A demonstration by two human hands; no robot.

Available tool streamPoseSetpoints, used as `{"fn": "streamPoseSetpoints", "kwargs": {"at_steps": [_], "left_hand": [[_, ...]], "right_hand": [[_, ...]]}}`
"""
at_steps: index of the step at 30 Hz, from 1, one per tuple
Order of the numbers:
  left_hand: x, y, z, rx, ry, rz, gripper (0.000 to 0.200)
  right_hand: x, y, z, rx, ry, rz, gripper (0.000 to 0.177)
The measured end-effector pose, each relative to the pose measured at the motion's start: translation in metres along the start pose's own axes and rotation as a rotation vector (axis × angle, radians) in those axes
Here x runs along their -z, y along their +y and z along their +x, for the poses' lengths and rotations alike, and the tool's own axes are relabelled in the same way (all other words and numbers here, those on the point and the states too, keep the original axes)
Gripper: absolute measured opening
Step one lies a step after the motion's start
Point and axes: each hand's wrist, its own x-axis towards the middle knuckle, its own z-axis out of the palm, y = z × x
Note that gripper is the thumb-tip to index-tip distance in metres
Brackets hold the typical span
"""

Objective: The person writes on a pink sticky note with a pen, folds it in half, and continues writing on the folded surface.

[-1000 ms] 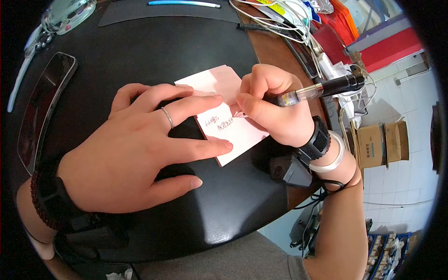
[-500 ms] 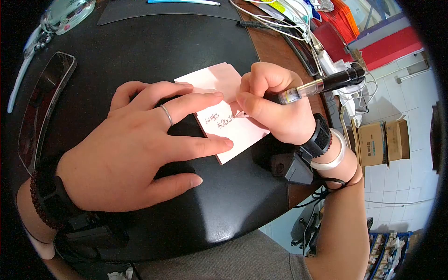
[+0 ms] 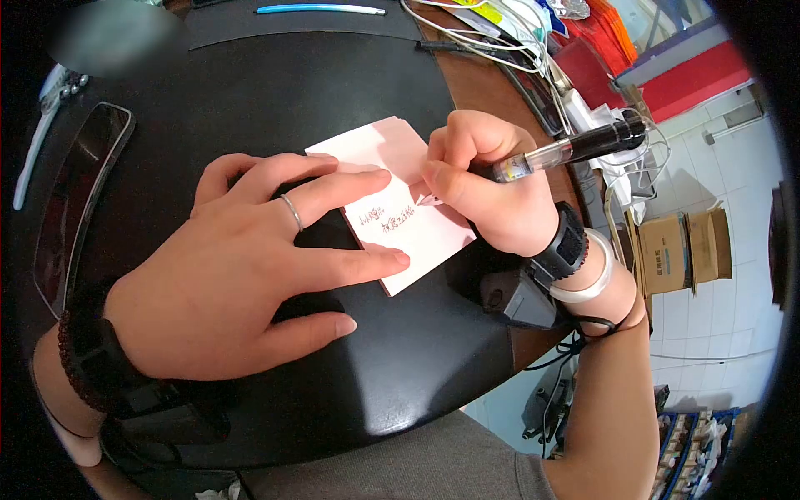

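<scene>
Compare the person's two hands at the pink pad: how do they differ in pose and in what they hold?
The left hand lies flat, fingers spread, holding nothing; the right hand is curled round a pen. The left hand wears a ring; the right hand shows none. Both touch the pink pad and wear black wrist straps.

Small office or shop back room, seen from the desk seat. A dark desk (image 3: 250, 100) fills the view, with written note paper (image 3: 408, 225) at centre and a black pen (image 3: 575, 148) over it. A phone (image 3: 79, 196) lies at 9 o'clock, a blue pen (image 3: 321, 9) at 12 o'clock, tangled cables (image 3: 492, 33) at 1 o'clock. Beyond the desk edge, cardboard boxes (image 3: 683, 250) stand on a tiled floor (image 3: 733, 167) at 3 o'clock, and filled blue crates (image 3: 692, 429) at 5 o'clock.
</scene>
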Motion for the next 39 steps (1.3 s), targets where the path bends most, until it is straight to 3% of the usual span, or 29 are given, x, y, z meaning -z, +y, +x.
{"fn": "streamPoseSetpoints", "kwargs": {"at_steps": [6, 9, 16, 39], "left_hand": [[-0.001, 0.001, 0.001, 0.008, -0.003, -0.003, 0.054], [0.0, 0.001, 0.001, 0.015, -0.012, -0.009, 0.054], [0.0, 0.002, 0.002, 0.027, -0.014, 0.0, 0.054], [0.001, 0.003, 0.003, 0.031, -0.025, 0.008, 0.052]], "right_hand": [[0.003, 0.005, 0.001, 0.071, -0.038, -0.094, 0.026], [0.006, 0.0, 0.003, 0.011, -0.05, -0.141, 0.027], [0.004, 0.003, 0.0, 0.02, 0.001, -0.052, 0.026], [0.012, 0.004, 0.001, 0.021, -0.102, -0.105, 0.025]]}}
